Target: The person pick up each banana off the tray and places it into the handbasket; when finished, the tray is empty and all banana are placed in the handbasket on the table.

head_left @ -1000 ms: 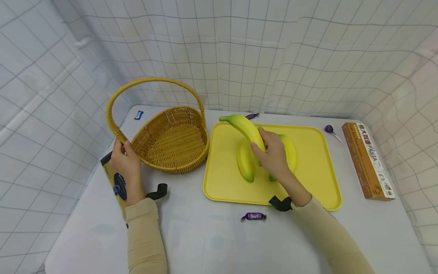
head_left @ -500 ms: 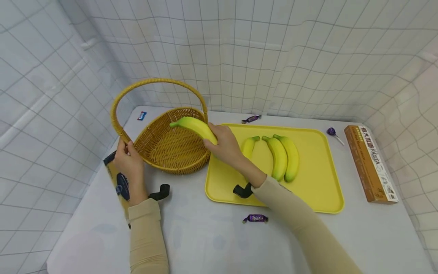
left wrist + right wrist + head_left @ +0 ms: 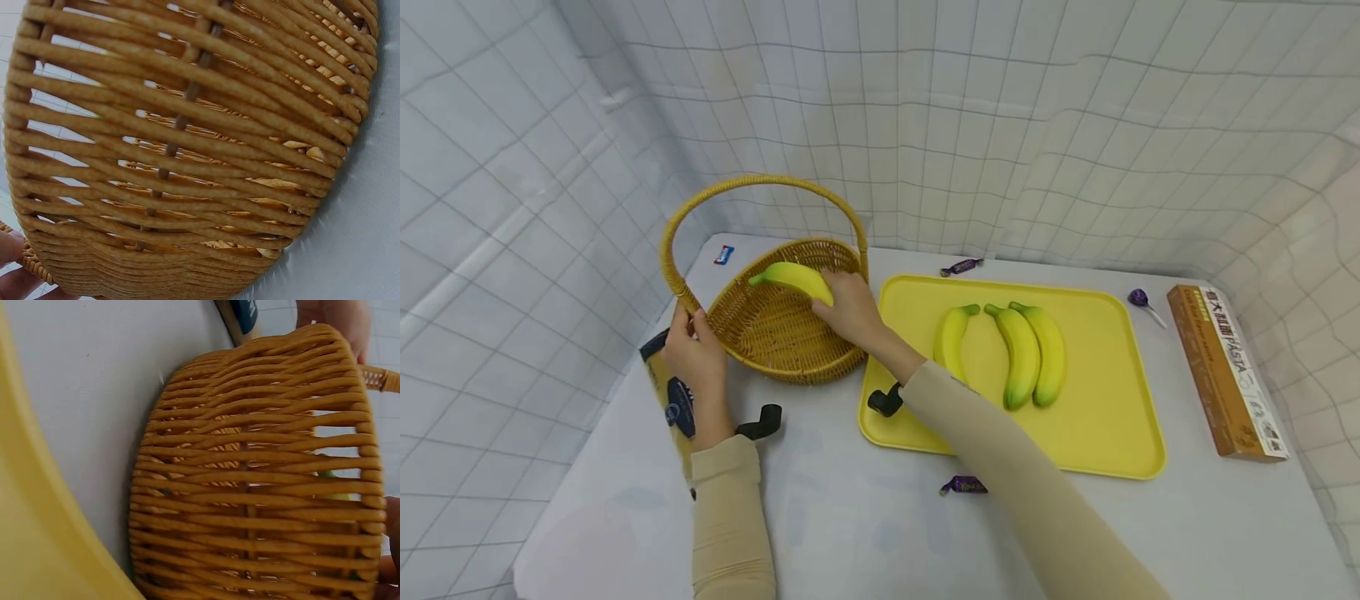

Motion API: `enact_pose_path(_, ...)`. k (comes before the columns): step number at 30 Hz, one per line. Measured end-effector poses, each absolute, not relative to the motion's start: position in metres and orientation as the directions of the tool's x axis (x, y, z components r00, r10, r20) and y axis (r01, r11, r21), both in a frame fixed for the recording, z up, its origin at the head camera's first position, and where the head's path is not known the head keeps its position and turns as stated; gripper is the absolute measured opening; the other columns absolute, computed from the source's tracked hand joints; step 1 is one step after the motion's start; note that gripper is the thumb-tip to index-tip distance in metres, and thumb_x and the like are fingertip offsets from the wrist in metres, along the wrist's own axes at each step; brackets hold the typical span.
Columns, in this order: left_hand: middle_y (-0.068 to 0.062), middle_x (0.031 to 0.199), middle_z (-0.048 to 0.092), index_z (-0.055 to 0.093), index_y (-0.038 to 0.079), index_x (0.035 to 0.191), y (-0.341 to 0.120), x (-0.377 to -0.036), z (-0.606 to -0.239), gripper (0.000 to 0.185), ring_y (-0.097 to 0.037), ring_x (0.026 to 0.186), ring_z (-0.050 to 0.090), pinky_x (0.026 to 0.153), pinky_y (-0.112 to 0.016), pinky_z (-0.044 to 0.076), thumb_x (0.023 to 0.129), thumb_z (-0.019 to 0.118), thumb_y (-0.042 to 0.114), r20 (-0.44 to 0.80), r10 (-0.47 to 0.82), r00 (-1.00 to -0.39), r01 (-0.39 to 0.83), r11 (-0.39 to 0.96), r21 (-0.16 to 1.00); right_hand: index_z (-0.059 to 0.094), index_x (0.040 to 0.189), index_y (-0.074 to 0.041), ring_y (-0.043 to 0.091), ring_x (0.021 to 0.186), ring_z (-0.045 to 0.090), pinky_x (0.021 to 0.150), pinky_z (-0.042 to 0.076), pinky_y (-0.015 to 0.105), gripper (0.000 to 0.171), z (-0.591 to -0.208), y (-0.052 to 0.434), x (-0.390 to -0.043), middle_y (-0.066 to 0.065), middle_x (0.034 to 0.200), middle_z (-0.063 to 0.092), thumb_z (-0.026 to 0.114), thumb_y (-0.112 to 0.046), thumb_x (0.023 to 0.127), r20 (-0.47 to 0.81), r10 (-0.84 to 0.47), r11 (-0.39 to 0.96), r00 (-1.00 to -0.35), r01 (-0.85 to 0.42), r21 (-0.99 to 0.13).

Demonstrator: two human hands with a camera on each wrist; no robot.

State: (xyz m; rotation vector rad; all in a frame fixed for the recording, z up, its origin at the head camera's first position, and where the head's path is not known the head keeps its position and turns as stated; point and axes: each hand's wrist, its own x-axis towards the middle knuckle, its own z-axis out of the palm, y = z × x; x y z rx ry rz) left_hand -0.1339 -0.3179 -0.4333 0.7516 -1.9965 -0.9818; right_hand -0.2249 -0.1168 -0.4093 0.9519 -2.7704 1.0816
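Left hand [image 3: 696, 354] at the basket's 9 o'clock, fingers curled round the base of the handle, steadying the wicker basket [image 3: 778, 333]. Right hand [image 3: 847, 308] reaches in over the rim from 3 o'clock, fingers wrapped round the stem-side half of the banana [image 3: 792, 279]. The banana hangs over the basket floor, long axis running 9-to-3, free tip pointing toward 9. Right hand is the nearer; the basket floor lies directly beneath the fruit. Further right: three bananas [image 3: 1007, 350] side by side on the yellow tray [image 3: 1105, 450].
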Motion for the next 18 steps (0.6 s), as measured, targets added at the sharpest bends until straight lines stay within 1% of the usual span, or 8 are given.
enact_pose_path(3, -0.018, 0.113, 0.069, 0.064, 0.0, 0.106, -0.318, -0.134, -0.434, 0.021, -0.029, 0.117, 0.063, 0.098, -0.045, 0.051, 0.101, 0.052, 0.017, 0.373, -0.76, -0.532, -0.166, 0.526, 0.834, 0.052, 0.136, 0.005, 0.015, 0.068, 0.051, 0.059, 0.04, 0.021, 0.049, -0.414, -0.124, -0.228, 0.015, 0.1, 0.069, 0.06, -0.019, 0.094, 0.189, -0.525, 0.596, -0.83, -0.517, -0.615)
enact_pose_path(7, -0.018, 0.114, 0.069, 0.064, -0.001, 0.105, -0.317, -0.134, -0.433, 0.021, -0.029, 0.118, 0.063, 0.098, -0.046, 0.051, 0.101, 0.051, 0.016, 0.367, -0.762, -0.534, -0.166, 0.52, 0.838, 0.055, 0.134, 0.002, 0.015, 0.07, 0.055, 0.06, 0.043, 0.021, 0.046, -0.419, -0.131, -0.233, 0.015, 0.106, 0.07, 0.061, -0.02, 0.095, 0.141, -0.509, 0.619, -0.849, -0.475, -0.625)
enact_pose_path(13, -0.019, 0.113, 0.069, 0.064, -0.002, 0.104, -0.315, -0.133, -0.43, 0.021, -0.031, 0.116, 0.063, 0.098, -0.047, 0.051, 0.101, 0.052, 0.015, 0.359, -0.765, -0.535, -0.167, 0.512, 0.843, 0.051, 0.139, -0.001, 0.014, 0.072, 0.059, 0.062, 0.045, 0.021, 0.049, -0.423, -0.135, -0.239, 0.014, 0.123, 0.067, 0.062, -0.022, 0.096, 0.047, -0.453, 0.617, -0.89, -0.351, -0.705)
enact_pose_path(18, -0.022, 0.107, 0.07, 0.064, -0.003, 0.101, -0.317, -0.132, -0.433, 0.02, -0.035, 0.111, 0.065, 0.095, -0.049, 0.052, 0.099, 0.054, 0.014, 0.413, -0.746, -0.523, -0.144, 0.555, 0.82, 0.054, 0.138, -0.004, 0.015, 0.075, 0.061, 0.064, 0.048, 0.022, 0.047, -0.425, -0.138, -0.242, 0.013, 0.123, 0.067, 0.063, -0.021, 0.095, 0.004, -0.424, 0.609, -0.906, -0.288, -0.739)
